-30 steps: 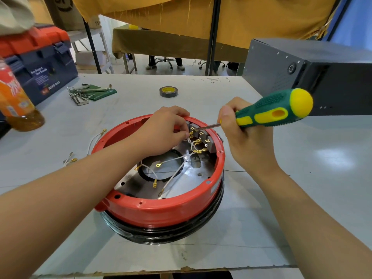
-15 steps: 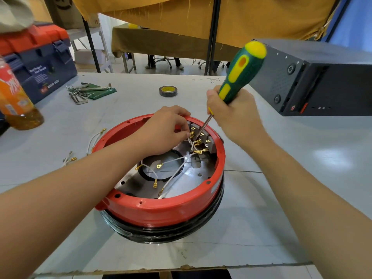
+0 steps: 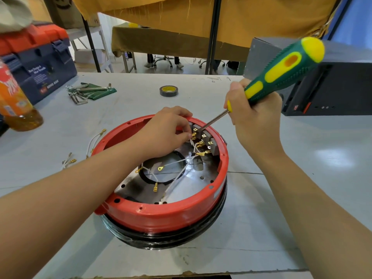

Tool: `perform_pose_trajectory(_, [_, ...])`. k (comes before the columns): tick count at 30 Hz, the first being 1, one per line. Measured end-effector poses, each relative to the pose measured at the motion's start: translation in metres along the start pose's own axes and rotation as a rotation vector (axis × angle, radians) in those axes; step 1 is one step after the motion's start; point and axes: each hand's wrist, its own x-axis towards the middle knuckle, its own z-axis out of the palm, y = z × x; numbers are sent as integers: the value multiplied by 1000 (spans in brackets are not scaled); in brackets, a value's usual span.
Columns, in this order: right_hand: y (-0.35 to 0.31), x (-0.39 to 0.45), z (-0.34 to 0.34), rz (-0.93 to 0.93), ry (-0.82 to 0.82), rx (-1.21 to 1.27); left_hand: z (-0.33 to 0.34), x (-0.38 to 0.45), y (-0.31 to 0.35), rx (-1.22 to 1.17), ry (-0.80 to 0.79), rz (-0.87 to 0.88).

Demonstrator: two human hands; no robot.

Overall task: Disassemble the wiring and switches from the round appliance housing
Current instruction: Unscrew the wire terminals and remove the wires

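The round red housing [image 3: 161, 216] with a black base sits in the middle of the grey table. Inside, white wires [image 3: 177, 162] with brass terminals run to a row of grey switches [image 3: 207, 138] at the far inner wall. My left hand [image 3: 167, 131] reaches in over the rim and pinches a wire terminal beside the switches. My right hand [image 3: 251, 117] grips a green and yellow screwdriver [image 3: 281, 71], handle tilted up to the right, with its tip against the top of the switch row.
Loose white wires [image 3: 94, 139] lie on the table left of the housing. Hex keys on a green pouch [image 3: 90, 91], a tape roll [image 3: 169, 90], an orange drink bottle [image 3: 14, 101] and a blue toolbox [image 3: 40, 63] stand behind. A dark grey box [image 3: 332, 87] is at the right.
My right hand has swung the screwdriver handle from horizontal, up nearly vertical, then back down to a tilt toward the right. The tip stays at the switches. My left hand has barely moved.
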Motion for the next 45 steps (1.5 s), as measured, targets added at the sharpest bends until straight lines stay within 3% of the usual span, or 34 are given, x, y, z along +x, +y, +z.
perform_pose_trajectory(11, [2,-9,-3,-16,13,-19,1,0,0,9,2,3])
perform_pose_trajectory(17, [7,-2,-3,131,68,21,0,0,0,17,-3,3])
perform_pose_trajectory(32, [8,0,1,209,128,82,-1,0,2,36,-13,-1])
perform_pose_trajectory(45, [0,-10,-3,12,13,35,0,0,2,46,-11,2])
